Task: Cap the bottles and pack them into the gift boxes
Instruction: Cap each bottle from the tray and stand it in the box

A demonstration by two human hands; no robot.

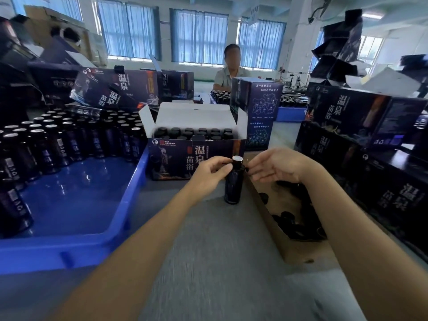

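On the grey tabletop (pixel 208 251), one dark glass bottle with a silver-sealed mouth (pixel 234 181) stands upright. My left hand (pixel 212 170) grips its neck. My right hand (pixel 275 165) is just beside the mouth, its fingertips pinching a small black screw cap (pixel 247 169); the hands are apart. To the right is a brown cardboard tray (pixel 301 251) of loose black caps (pixel 294 225). To the left, a blue plastic crate (pixel 129 205) holds uncapped bottles (pixel 46 144). Behind stands the open dark printed gift box (pixel 176 158), filled with capped bottles (pixel 190 132).
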